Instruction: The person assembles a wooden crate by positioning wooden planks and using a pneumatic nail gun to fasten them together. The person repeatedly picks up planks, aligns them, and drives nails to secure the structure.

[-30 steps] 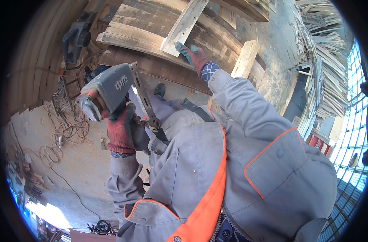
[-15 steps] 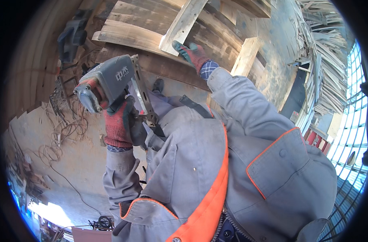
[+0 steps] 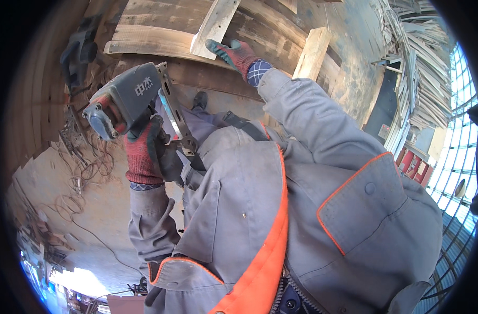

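My left hand (image 3: 143,149), in a red knit glove with a dark coated palm, is closed round the handle of a grey nail gun (image 3: 124,97). The tool's long metal magazine (image 3: 172,107) slants down toward my jacket. My right hand (image 3: 238,56), gloved alike, grips the near end of a pale wooden slat (image 3: 213,31) at its right edge; some of the fingers are hidden. That slat lies across several wooden boards (image 3: 155,39) laid side by side. A second short slat (image 3: 311,52) lies across them farther right.
Stacked thin wood strips (image 3: 432,68) line the right side by a bright window grid (image 3: 461,125). A dark power tool (image 3: 79,55) sits at the far left. Tangled cords (image 3: 87,165) lie on the floor at left. My shoe (image 3: 200,100) shows below the boards.
The boards, slat, nail gun and both hands all appear shifted a little left and up in the picture. My grip on the nail gun and the slat looks the same.
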